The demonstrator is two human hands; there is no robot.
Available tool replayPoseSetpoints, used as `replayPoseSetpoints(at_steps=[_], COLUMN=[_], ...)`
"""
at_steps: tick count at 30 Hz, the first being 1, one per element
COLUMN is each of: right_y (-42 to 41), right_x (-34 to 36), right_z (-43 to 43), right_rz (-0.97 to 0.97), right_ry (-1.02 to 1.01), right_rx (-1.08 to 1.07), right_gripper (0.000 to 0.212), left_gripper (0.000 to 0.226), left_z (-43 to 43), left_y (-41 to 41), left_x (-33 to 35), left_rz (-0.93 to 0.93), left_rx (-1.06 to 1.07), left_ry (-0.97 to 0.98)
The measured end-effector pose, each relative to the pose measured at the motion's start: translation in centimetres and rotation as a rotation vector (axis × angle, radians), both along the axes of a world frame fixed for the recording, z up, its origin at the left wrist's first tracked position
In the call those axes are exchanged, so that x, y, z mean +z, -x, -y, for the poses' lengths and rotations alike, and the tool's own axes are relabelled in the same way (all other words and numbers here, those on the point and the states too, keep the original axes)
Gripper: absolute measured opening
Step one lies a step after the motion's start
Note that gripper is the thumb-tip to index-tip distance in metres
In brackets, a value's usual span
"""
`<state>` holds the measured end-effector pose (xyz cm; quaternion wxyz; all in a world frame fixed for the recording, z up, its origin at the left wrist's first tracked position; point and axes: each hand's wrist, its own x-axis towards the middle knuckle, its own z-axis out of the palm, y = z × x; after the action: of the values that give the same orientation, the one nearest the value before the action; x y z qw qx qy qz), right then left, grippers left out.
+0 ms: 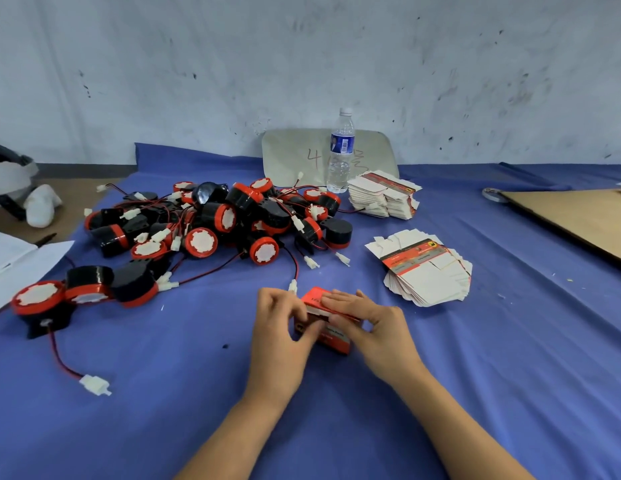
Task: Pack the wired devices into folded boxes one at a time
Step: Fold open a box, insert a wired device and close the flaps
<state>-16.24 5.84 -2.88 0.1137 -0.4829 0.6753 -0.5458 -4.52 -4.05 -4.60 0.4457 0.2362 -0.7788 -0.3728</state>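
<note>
A small red folded box (331, 337) sits on the blue cloth in front of me. My left hand (279, 327) grips its left end with curled fingers. My right hand (368, 320) lies over its top, fingers pressing the lid flap and thumb at the front. A white connector (293, 285) on a red and black wire pokes out just behind the box. A pile of black and red round wired devices (229, 220) lies behind, with three more devices (84, 289) at the left. Flat unfolded boxes lie in two stacks (427, 271) (383, 195) at the right.
A water bottle (341, 150) stands at the back in front of a pale board (291, 154). A brown cardboard sheet (576, 220) lies at the far right with a tape roll (492, 194). White papers (14, 261) lie at the left edge. A loose connector (95, 384) trails at front left.
</note>
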Motion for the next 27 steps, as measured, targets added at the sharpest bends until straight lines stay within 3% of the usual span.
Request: replayPoseSetpoints(at_steps=[5, 11, 18, 23, 25, 27], right_y=[-0.1, -0.2, 0.3, 0.1, 0.1, -0.2], right_x=[0.0, -0.1, -0.7, -1.2, -1.4, -1.8], right_z=[-0.4, -0.5, -0.6, -1.3, -1.4, -1.5], right_rz=[0.0, -0.037, -0.346, -0.764, -0.76, -0.608], right_ry=[-0.036, -0.046, -0.175, -0.321, -0.349, -0.332], right_rx=[0.01, 0.033, 0.035, -0.03, -0.039, -0.031], right_gripper=[0.032, 0.029, 0.033, 0.04, 0.043, 0.047], left_gripper=[0.031, 0.027, 0.024, 0.025, 0.025, 0.029], left_z=[0.5, 0.9, 1.3, 1.6, 1.4, 1.2], left_y=[-0.6, -0.8, -0.8, -0.5, -0.5, -0.6], left_x=[0.4, 0.7, 0.1, -0.4, -0.5, -0.8], left_rz=[-0.017, -0.011, -0.003, 0.074, 0.086, 0.101], left_rx=[-0.068, -0.071, -0.03, 0.024, 0.036, 0.026], left_ry=[-0.186, -0.167, -0.066, 0.07, 0.097, 0.072])
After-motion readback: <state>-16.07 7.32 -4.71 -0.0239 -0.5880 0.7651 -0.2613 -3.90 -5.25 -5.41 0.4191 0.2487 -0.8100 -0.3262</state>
